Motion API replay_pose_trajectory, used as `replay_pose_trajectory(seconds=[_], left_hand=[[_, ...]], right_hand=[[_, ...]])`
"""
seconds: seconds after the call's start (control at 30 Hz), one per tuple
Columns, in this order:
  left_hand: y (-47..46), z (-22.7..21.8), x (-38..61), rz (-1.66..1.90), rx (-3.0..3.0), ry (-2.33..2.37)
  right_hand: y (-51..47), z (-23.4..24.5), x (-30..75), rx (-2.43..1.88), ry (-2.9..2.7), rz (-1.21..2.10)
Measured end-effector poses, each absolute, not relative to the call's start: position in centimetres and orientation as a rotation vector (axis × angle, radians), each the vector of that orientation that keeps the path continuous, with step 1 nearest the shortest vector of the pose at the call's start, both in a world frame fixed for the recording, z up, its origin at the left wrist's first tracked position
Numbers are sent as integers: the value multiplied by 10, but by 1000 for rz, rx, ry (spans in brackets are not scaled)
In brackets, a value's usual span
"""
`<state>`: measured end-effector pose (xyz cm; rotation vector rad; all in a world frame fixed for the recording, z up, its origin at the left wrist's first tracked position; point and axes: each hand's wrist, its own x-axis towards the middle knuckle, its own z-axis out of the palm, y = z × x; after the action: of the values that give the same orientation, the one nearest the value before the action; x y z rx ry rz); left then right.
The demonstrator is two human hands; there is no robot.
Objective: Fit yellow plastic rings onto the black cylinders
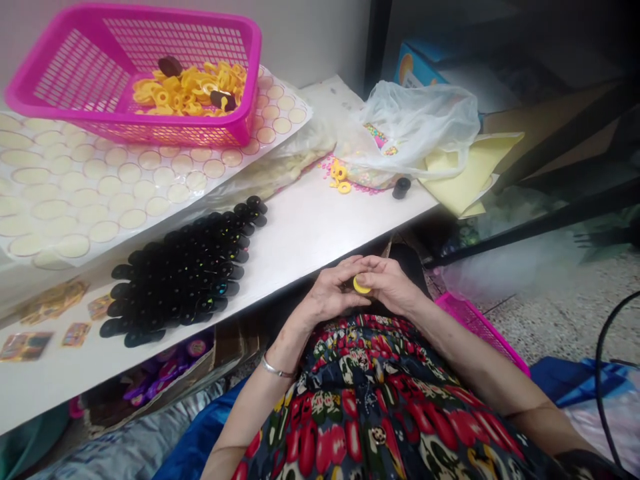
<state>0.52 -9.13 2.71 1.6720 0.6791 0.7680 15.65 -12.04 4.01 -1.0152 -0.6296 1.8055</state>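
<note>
My right hand (393, 283) pinches a small round yellow piece (361, 285) under its thumb, over my lap in front of the table edge. Curled against it from the other side is my left hand (333, 292), its fingertips meeting the right fingers; whatever lies inside its grip is hidden. On the table to the left stand many small black cylinders (180, 273), packed closely in rows. A few yellow rings (340, 177) lie farther back, and a single black piece (401, 188) sits near the table's right end.
A pink basket (165, 123) with yellow rings and two dark pieces rests on a sticker sheet (110, 183). A clear plastic bag (425, 127) with colourful beads lies at the back right, by yellow paper (470, 173). Beneath the table is a box with purple items (165, 373).
</note>
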Motion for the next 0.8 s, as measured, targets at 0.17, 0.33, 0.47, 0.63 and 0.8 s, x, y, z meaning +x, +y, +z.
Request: replay_pose_trajectory(seconds=[0.17, 0.33, 0.47, 0.63, 0.8], left_hand=[[-92, 29, 10, 808, 1537, 833], [-93, 37, 14, 838, 1380, 933], [-93, 42, 14, 774, 1416, 988], [-97, 47, 15, 744, 1404, 1092], [-99, 55, 12, 712, 1360, 1112]], right_hand=[[-120, 41, 161, -1243, -950, 1566], [-120, 55, 169, -1262, -1529, 1020], [-116, 66, 176, -1144, -1775, 991], [-106, 74, 187, -1056, -1926, 1099], [-104, 77, 190, -1024, -1913, 1112]])
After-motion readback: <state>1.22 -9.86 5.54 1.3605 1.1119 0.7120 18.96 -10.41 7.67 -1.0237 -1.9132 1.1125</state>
